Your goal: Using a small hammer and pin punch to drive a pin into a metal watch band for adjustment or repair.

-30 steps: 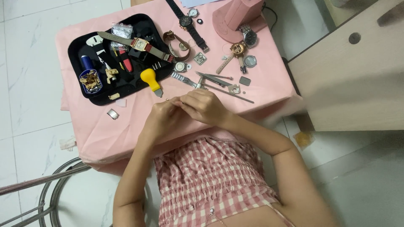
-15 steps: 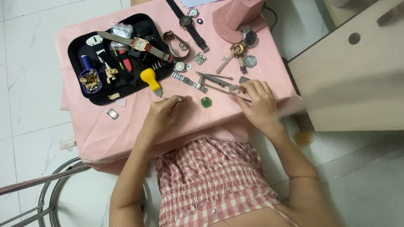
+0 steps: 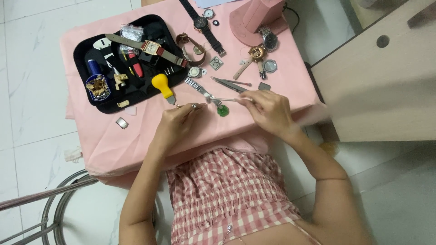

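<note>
Pinching a tiny metal part (image 3: 194,106), the left hand (image 3: 178,123) risked dropping it; the right hand (image 3: 269,109) gripped tweezers (image 3: 227,99), whose tip at nine o'clock could flick the green disc (image 3: 222,110) off the counter (image 3: 136,136).

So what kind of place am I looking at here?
Probably a small watch-repair bench: a pink-covered table strewn with wristwatches, a black tool tray and loose watch cases, with the right hand holding tweezers.
</note>
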